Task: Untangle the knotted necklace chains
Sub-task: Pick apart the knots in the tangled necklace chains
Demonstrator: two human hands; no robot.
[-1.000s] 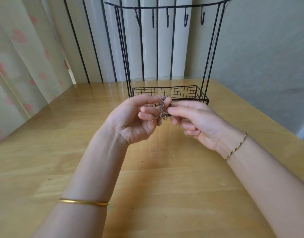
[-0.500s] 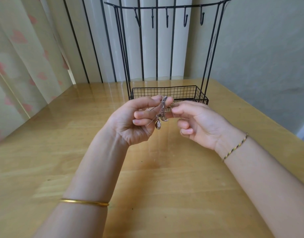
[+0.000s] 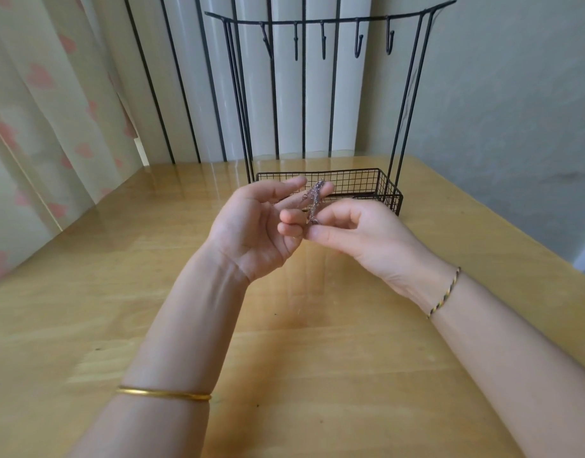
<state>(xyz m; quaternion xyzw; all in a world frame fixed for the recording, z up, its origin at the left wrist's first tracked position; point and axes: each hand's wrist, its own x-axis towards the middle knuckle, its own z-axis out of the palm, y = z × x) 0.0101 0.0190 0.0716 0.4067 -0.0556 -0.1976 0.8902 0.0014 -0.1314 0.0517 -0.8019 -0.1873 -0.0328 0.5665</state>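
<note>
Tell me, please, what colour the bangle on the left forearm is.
Gold; the bangle shows plainly in the head view.

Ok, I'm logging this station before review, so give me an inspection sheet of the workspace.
Surface: glossy wooden table.
Job's things: chains, one tangled clump, held above the table.
Clutter: black wire rack with hooks, behind the hands.
Grippers: left hand holds the chains' top; right hand pinches their lower end.
Cables: nothing seen.
Surroundings: heart-print curtain on the left, wall on the right.
</note>
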